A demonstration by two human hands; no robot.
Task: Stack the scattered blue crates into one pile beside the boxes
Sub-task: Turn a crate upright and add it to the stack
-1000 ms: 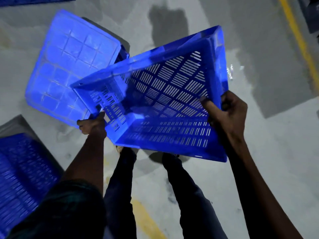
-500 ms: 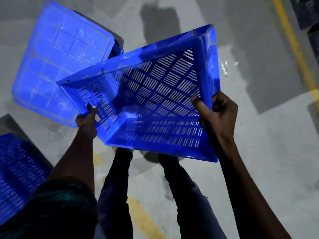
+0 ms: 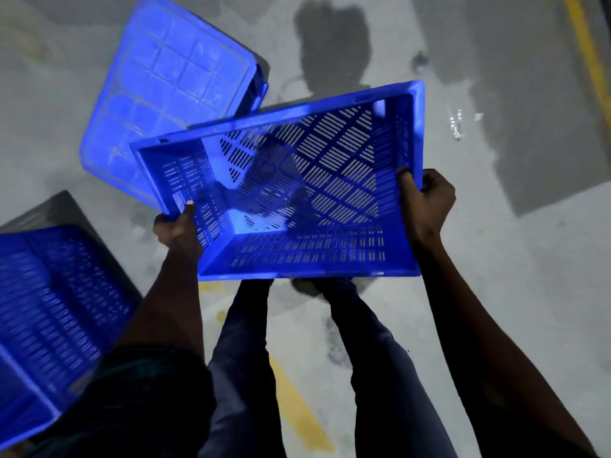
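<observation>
Crate [image 3: 297, 193], slotted blue plastic, held off the floor between both hands, open side up. Left hand [image 3: 177, 231] and right hand [image 3: 426, 201] each curl over opposite short rims. Looks light, rigid; rims give the best grip. Overturned crate [image 3: 165, 84] lies beyond the left hand.

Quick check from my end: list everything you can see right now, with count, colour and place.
held crate: 1, blue, slotted, open side up, carried in front of the person above the floor
upturned crate: 1, blue, bottom up on the floor, upper left, partly behind the held crate
side crate: 1, blue, slotted, at the left edge, blurred
floor: 1, grey concrete with darker patches
floor lines: 2, yellow, one between the legs, one at upper right
left hand: 1, grips the held crate's left rim
right hand: 1, grips its right rim
legs: 2, dark trousers, bottom centre
</observation>
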